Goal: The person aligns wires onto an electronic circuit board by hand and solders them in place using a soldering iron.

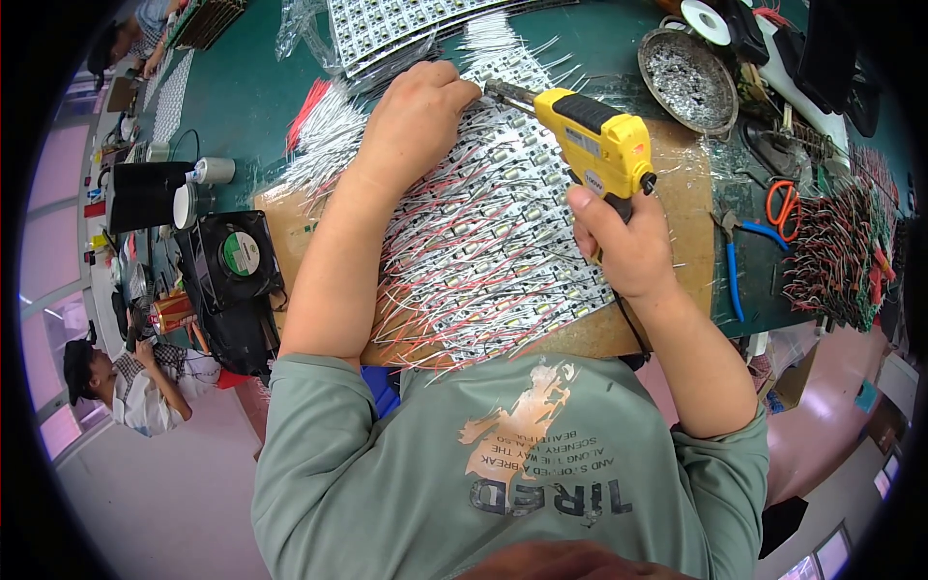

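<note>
My right hand (633, 242) is wrapped round the grip of a yellow and black soldering gun (599, 140). Its metal tip points left, at the upper part of a large panel of white circuit boards (503, 208). Right beside that tip, my left hand (420, 111) is closed, thumb and fingers pinched together over the panel; what they hold is hidden. Rows of thin red, white and black wires (435, 251) stick out from the boards. Left of my left forearm lies a bundle of loose white wires (329, 140) with red ends.
A round metal dish (688, 82) of silvery scraps stands at the upper right, beyond blue-handled cutters (732, 261) and orange-handled scissors (781, 208). Wired boards (841, 251) pile up at far right. A black fan (232, 256) stands left; stacked boards (387, 29) lie at the back. Two other people sit leftward.
</note>
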Demonstrator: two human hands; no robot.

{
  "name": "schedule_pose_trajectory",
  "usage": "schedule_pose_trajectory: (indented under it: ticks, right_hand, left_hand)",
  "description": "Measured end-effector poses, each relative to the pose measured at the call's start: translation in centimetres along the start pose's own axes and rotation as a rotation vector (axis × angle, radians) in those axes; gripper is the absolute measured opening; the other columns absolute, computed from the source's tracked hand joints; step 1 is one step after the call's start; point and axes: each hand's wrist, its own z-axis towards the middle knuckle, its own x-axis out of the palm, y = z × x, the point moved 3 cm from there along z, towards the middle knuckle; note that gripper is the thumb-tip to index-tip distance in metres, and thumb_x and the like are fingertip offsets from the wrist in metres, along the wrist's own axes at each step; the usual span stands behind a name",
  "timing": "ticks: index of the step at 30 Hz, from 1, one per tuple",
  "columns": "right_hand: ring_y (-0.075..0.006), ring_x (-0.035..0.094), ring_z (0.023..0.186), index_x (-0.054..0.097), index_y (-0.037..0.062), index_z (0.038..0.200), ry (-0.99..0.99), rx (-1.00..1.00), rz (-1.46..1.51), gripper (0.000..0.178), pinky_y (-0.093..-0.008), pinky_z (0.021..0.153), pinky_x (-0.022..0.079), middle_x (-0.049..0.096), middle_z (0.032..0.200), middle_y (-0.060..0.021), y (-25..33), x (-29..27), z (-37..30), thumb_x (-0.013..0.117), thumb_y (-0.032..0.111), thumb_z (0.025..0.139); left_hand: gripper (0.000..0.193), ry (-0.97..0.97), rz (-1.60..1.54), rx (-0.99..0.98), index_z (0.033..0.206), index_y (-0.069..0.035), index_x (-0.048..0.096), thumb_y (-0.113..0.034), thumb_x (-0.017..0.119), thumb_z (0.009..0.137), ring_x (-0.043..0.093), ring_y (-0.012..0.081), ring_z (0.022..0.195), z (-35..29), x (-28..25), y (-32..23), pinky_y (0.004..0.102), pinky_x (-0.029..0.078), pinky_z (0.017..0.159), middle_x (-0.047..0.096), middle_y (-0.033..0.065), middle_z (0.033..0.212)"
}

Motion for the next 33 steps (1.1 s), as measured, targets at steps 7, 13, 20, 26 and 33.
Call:
schedule_pose_trajectory:
  ticks: [7,13,20,26,33]
  right_hand:
    - [-0.0082,0.049,0.054,0.059,0.0020,0.098,-0.108,-0.138,0.260,0.026,-0.0231,0.049,0.038,0.055,0.066,0.0003,1.7,-2.2,-2.0,0.070,0.022,0.086]
    - [-0.0094,0.046,0.051,0.052,-0.0025,0.110,-0.389,-0.698,0.173,0.028,-0.0238,0.047,0.039,0.052,0.067,-0.0033,3.5,-7.8,-4.6,0.061,0.016,0.091]
    - [-0.0091,0.045,0.050,0.050,-0.0082,0.123,-0.393,-0.388,0.189,0.040,-0.0232,0.047,0.037,0.050,0.064,-0.0022,3.7,-10.0,-4.5,0.057,0.014,0.091]
    - [-0.0117,0.050,0.053,0.050,-0.0078,0.125,-0.200,-0.218,0.338,0.043,-0.0248,0.051,0.040,0.054,0.064,-0.0045,2.0,-5.7,-4.1,0.058,0.015,0.089]
    - [-0.0145,0.057,0.076,0.051,-0.0024,0.113,0.155,-0.143,0.510,0.035,-0.0298,0.069,0.047,0.058,0.085,-0.0067,0.3,-1.3,-3.2,0.064,0.019,0.088]
  left_hand:
    - [0.014,0.013,0.004,0.001,0.094,-0.009,0.069,-0.008,0.061,0.083,0.060,0.0285,0.092,0.1,0.1,0.0,0.0394,0.049,0.082,0.062,0.0073,0.091]
    - [0.012,-0.003,-0.034,-0.008,0.093,-0.009,0.069,-0.008,0.062,0.083,0.060,0.0284,0.092,0.1,-0.2,0.0,0.0393,0.049,0.081,0.062,0.0069,0.090]
    - [0.012,-0.008,-0.014,0.000,0.093,-0.009,0.069,-0.009,0.062,0.084,0.060,0.0284,0.090,0.3,0.0,0.1,0.0396,0.049,0.080,0.062,0.0066,0.089]
    - [0.012,-0.016,-0.004,-0.002,0.093,-0.009,0.070,-0.009,0.062,0.084,0.060,0.0276,0.090,-0.1,0.2,0.1,0.0389,0.049,0.081,0.062,0.0060,0.089]
    - [0.012,-0.032,-0.003,0.014,0.093,-0.009,0.069,-0.008,0.063,0.083,0.060,0.0271,0.090,-0.2,0.1,0.0,0.0384,0.049,0.081,0.062,0.0056,0.090]
